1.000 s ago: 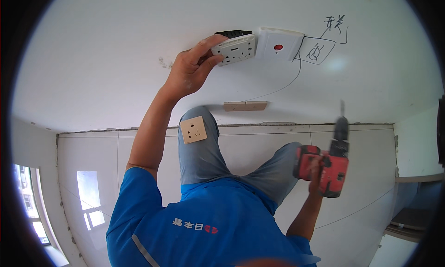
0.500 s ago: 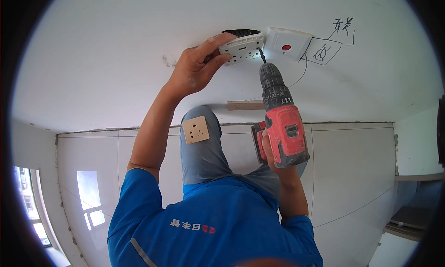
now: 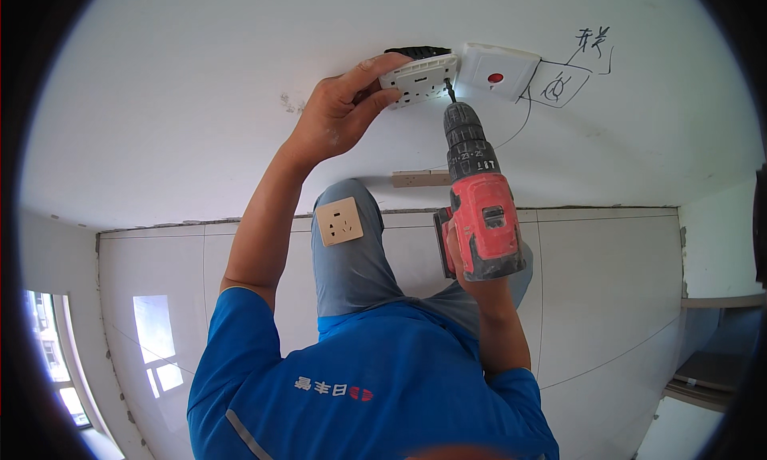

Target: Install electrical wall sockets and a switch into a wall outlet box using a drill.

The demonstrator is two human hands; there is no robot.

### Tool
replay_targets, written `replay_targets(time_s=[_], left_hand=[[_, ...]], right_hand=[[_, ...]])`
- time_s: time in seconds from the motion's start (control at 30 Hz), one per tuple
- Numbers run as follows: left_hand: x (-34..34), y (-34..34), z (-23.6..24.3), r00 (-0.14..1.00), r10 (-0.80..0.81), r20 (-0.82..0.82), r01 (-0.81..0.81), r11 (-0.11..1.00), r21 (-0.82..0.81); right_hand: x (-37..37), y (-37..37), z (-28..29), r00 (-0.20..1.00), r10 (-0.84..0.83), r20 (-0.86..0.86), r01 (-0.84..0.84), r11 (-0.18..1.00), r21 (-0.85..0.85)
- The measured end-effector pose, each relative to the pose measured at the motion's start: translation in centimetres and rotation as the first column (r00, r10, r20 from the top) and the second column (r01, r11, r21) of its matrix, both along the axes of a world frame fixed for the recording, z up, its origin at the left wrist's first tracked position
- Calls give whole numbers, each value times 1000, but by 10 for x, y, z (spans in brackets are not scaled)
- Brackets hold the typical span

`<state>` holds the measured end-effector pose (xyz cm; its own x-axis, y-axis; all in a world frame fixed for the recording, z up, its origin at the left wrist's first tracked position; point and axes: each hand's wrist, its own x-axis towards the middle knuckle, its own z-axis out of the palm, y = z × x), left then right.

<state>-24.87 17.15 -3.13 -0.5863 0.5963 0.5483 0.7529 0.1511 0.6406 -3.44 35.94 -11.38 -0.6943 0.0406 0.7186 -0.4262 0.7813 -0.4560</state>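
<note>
Between the thumb and fingers of my left hand (image 3: 339,112) is a white wall socket (image 3: 419,78), held at a dark opening (image 3: 422,52) in the wall. My right hand (image 3: 471,280) grips a red and black cordless drill (image 3: 486,212), its handle mostly hidden under the body. The drill's bit (image 3: 451,92) meets the right side of the socket, and a light shines on that spot. Across my left thigh lies a beige socket cover plate (image 3: 339,221). Just right of the socket, a white plate with a red button (image 3: 497,72) sits on the wall.
Black pen marks (image 3: 563,84) are drawn on the wall at the right. Low on the wall is a beige double outlet (image 3: 421,179). Pale tiles (image 3: 607,292) cover the floor. A cabinet shelf (image 3: 707,372) stands far right, a window (image 3: 52,352) far left.
The drill has shifted slightly up and to the left, with its bit still at the socket's right side. My left hand keeps its hold on the socket.
</note>
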Motion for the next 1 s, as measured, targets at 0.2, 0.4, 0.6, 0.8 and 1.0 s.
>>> replay_targets(time_s=[0.2,0.4,0.6,0.8,1.0], left_hand=[[0,-1,0,1000,-10,28,10,1000,-6],[-2,-2,-1,997,-70,12,69,997,45],[-1,-3,-2,996,-76,41,76,997,12],[-4,-3,-1,991,-119,68,116,992,44],[-5,-4,-2,988,-143,56,139,988,62]], right_hand=[[0,-10,8,999,9,44,-2,987,-163],[9,-14,9,996,55,71,-35,967,-252],[8,-16,10,998,3,62,10,978,-210],[8,-24,22,997,-69,33,71,995,-73],[8,-33,25,994,-105,23,107,990,-89]])
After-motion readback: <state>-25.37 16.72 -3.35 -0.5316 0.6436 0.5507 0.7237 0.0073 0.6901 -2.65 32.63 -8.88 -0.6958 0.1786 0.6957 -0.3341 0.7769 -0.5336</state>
